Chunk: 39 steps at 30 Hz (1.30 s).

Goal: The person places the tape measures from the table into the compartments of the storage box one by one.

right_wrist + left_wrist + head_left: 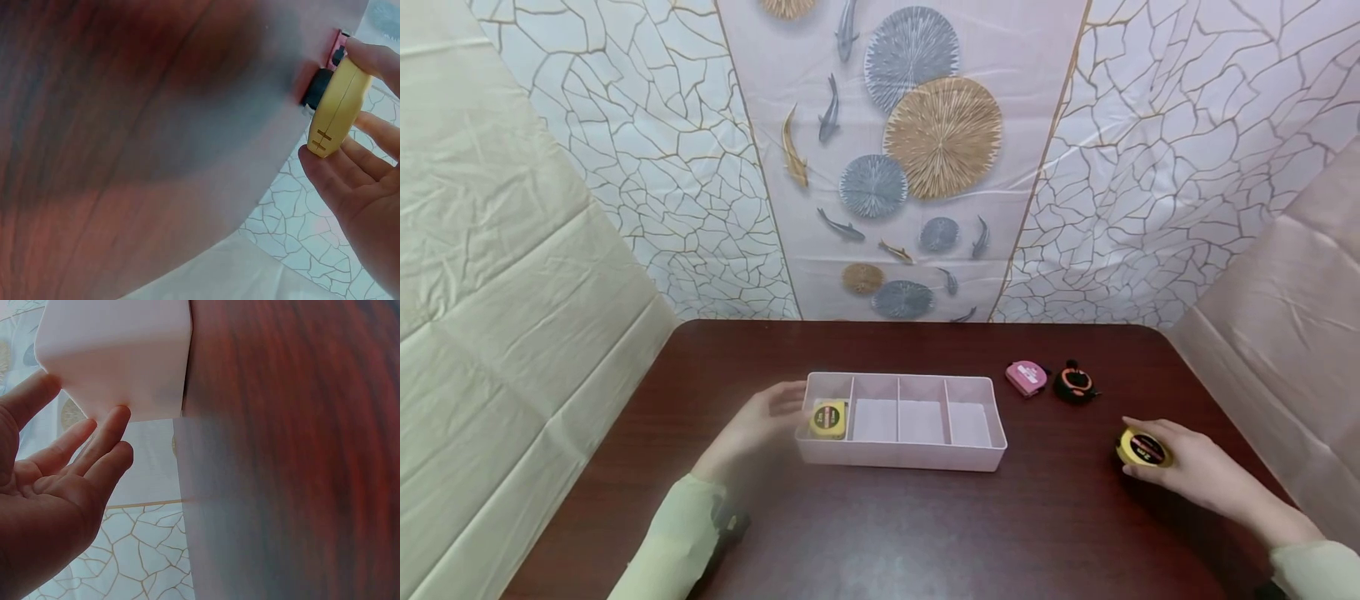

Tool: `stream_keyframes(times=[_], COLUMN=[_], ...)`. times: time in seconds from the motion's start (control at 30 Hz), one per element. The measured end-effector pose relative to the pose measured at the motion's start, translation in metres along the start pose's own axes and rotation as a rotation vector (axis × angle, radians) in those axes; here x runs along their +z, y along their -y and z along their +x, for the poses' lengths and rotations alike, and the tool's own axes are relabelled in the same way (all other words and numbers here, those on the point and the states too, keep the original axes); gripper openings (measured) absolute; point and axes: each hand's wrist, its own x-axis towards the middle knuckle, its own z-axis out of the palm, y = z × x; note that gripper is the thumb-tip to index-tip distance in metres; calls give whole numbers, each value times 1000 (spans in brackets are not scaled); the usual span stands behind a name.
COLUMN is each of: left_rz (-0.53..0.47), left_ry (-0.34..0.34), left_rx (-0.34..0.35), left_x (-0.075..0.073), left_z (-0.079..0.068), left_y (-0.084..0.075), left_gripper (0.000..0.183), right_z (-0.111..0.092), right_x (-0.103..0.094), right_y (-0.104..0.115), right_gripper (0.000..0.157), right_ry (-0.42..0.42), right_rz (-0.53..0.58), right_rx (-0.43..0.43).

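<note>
A white tray [898, 457] with a row of compartments lies on the table. My left hand [752, 433] is at its left end; the left wrist view shows fingertips [119, 414] against the tray's end wall [125, 369], fingers loosely extended. In the leftmost compartment sits a yellow tape measure [827, 421] with a black label. Over at the right, my right hand [1202, 471] pinches a second yellow tape measure [1147, 448] between thumb and fingers. Seen from the right wrist, that tape measure [340, 106] is edge-on and held close over the tabletop.
A pink tape measure [1027, 377] and a black-and-orange tape measure [1075, 384] lie side by side, right of the tray. The dark brown table [880, 533] ends at a patterned cloth backdrop [895, 250], with pale cloth [1285, 275] along both sides.
</note>
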Motion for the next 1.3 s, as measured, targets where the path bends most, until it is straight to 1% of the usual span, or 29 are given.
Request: stream_keyframes(times=[0.07, 0.17, 0.4, 0.47, 0.57, 0.63, 0.73, 0.8, 0.87, 1.1, 1.3], left_rz=[7, 11, 0, -5, -8, -6, 4, 18, 26, 16, 10], left_ry=[0, 4, 6, 13, 25, 26, 22, 19, 18, 17, 30], left_rx=[7, 23, 24, 24, 33, 28, 38, 43, 48, 30, 55], left_x=[0, 0, 0, 1, 1, 1, -1, -2, -2, -1, -2], left_z=[0, 0, -1, -5, -6, -6, -2, -1, 0, -1, -1], left_y=[0, 0, 0, -7, -10, -10, -2, 1, 2, 1, 0], left_gripper=[58, 59, 60, 60, 61, 61, 60, 60, 60, 60, 58], right_z=[1, 3, 8, 11, 14, 15, 15, 15, 15, 21, 26], right_x=[-4, -8, -18, -23, -29, -34, -39, -43, -46, -62, -74], right_y=[0, -1, -5, -7, -8, -9, -10, -10, -10, -10, -11], right_gripper=[74, 76, 78, 79, 79, 79, 79, 79, 80, 80, 80], right_ry=[23, 18, -41, -50, -58, -62, -79, -92, -104, -139, -132], right_rz=[9, -12, -58, -64, -69, -70, -71, -69, -71, -93, -91], right_rx=[19, 18, -14, -15, -15, -9, -1, 2, 3, -7, -8])
